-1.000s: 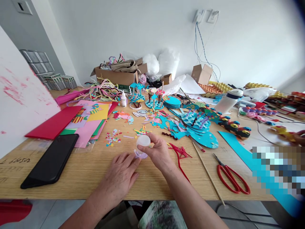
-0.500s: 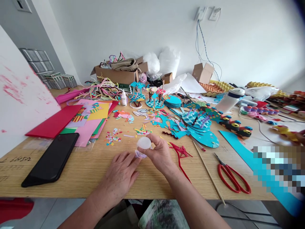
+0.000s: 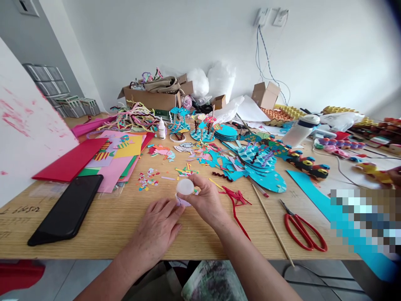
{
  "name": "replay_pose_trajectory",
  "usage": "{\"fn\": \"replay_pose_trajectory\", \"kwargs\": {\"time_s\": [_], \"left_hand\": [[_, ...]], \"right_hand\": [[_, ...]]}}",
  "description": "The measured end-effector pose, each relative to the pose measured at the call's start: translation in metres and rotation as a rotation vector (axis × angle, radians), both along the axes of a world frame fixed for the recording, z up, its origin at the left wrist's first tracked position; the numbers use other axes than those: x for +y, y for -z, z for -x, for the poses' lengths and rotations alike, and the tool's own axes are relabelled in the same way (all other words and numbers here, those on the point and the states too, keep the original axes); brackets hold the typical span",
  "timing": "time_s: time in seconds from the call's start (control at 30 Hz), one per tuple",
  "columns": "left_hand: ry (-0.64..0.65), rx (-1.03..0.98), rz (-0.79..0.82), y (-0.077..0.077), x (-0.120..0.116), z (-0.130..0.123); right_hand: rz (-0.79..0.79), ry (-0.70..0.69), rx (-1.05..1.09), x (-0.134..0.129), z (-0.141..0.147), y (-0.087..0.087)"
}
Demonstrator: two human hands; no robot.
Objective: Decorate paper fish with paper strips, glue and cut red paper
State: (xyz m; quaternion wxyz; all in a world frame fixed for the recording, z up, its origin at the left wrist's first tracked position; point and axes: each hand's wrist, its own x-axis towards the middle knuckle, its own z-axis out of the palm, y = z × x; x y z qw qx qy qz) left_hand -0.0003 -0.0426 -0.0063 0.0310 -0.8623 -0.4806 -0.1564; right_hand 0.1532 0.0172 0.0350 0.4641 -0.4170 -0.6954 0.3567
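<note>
My right hand [image 3: 205,200] is closed around a small white container [image 3: 185,187], whose round, flat end faces up. Its lower part is hidden by the fingers. Beneath it lies a small light-purple paper piece [image 3: 182,201], partly covered. My left hand [image 3: 158,221] rests flat on the table with fingers stretched out, their tips touching the left edge of the purple piece. Paper confetti [image 3: 148,179] and thin strips [image 3: 187,170] lie just beyond the hands. Red pipe cleaners [image 3: 237,196] are to the right of my right hand.
A black phone [image 3: 67,209] and coloured paper sheets [image 3: 72,159] lie left. Red-handled scissors [image 3: 305,232] and a wooden stick [image 3: 272,225] lie right, near blue paper discs [image 3: 269,177]. A white glue bottle [image 3: 162,130] stands farther back. Another person's hand shows at the right edge.
The view has shifted slightly. My right hand and the white container have moved a little left over the purple piece; my left hand stays in place.
</note>
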Motion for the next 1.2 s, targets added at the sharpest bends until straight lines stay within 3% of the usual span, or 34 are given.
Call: {"fn": "replay_pose_trajectory", "kwargs": {"time_s": [0.13, 0.27, 0.43, 0.6, 0.9, 1.2], "left_hand": [[-0.006, -0.007, 0.002, 0.0, 0.0, 0.0], [-0.01, -0.011, 0.001, -0.001, -0.001, -0.001], [-0.004, -0.023, 0.002, -0.002, -0.001, -0.001], [0.003, -0.034, -0.002, -0.001, 0.0, 0.0], [-0.005, -0.022, 0.008, 0.0, -0.001, -0.001], [-0.002, -0.02, 0.027, -0.001, -0.001, -0.001]], "right_hand": [[0.135, -0.009, 0.067, 0.002, -0.004, -0.001], [0.306, -0.01, 0.315, 0.003, -0.01, -0.004], [0.365, -0.006, 0.458, 0.003, -0.011, -0.004], [0.354, -0.04, 0.387, 0.004, -0.009, -0.002], [0.154, 0.069, 0.099, 0.01, -0.009, 0.007], [0.123, 0.012, 0.036, 0.01, -0.004, 0.0]]}}
